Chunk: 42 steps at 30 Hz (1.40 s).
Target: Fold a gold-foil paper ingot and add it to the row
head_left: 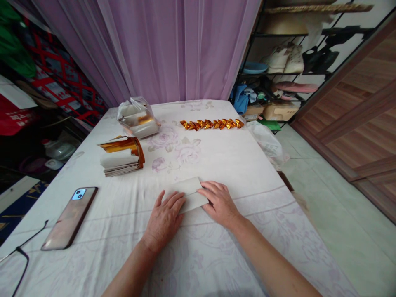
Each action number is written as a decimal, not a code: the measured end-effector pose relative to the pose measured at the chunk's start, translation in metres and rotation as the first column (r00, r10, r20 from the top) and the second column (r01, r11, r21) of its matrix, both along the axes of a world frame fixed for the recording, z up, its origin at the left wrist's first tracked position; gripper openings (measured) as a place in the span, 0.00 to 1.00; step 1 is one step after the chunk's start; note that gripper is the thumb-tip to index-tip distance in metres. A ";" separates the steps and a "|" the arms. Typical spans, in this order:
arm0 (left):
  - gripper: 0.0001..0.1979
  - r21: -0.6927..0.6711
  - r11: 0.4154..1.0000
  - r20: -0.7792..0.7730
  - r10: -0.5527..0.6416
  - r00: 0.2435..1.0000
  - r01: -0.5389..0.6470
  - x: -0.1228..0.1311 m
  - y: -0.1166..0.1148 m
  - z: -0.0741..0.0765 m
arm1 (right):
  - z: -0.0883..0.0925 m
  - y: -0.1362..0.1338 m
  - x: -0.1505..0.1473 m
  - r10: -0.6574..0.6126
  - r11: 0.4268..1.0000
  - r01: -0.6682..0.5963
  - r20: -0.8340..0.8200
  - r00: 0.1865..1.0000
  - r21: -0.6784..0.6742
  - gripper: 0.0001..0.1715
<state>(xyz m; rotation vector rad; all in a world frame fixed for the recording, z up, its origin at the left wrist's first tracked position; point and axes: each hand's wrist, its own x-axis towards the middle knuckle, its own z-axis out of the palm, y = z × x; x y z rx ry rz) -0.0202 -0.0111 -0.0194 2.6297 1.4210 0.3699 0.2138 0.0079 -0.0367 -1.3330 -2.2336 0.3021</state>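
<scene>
Creasing seemed the step in hand: left hand (165, 218) and right hand (219, 203) pressed a pale rectangular paper sheet (192, 190) onto the floral-clothed worktop (235, 165), each grip spread flat (pinching nothing); a sharp fold would call for even pressure.

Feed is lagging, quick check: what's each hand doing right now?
Left hand: open, lying flat on the pale paper sheet.
Right hand: open, fingers flat on the same sheet, gripping nothing.
</scene>
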 end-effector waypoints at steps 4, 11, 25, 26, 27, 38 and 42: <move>0.18 0.009 1.000 0.000 -0.007 1.000 0.007 0.000 0.001 0.001 | 0.001 -0.002 0.000 -0.002 0.999 0.001 0.023 1.000 0.039 0.22; 0.14 0.029 1.000 0.063 0.007 0.998 -0.009 0.001 0.003 -0.001 | -0.002 -0.001 -0.001 -0.037 0.996 0.039 -0.034 0.999 0.085 0.10; 0.10 -0.088 0.966 0.225 0.255 0.940 -0.242 0.001 0.011 0.005 | -0.001 0.008 -0.014 -0.250 0.964 0.258 -0.115 0.961 0.060 0.11; 0.09 -0.086 0.963 0.216 0.270 0.938 -0.257 0.001 0.011 0.005 | -0.001 0.008 -0.015 -0.270 0.959 0.277 -0.105 0.957 0.056 0.11; 0.08 -0.084 0.959 0.208 0.282 0.937 -0.270 0.002 0.011 0.005 | -0.001 0.009 -0.016 -0.289 0.954 0.295 -0.094 0.953 0.051 0.11; 0.08 -0.139 0.890 0.163 0.452 0.877 -0.433 0.013 0.014 0.005 | 0.005 0.013 -0.027 -0.428 0.904 0.428 -0.018 0.904 -0.007 0.13; 0.06 -0.147 0.881 0.154 0.469 0.870 -0.449 0.015 0.016 0.004 | 0.005 0.013 -0.028 -0.454 0.891 0.454 -0.030 0.890 -0.011 0.12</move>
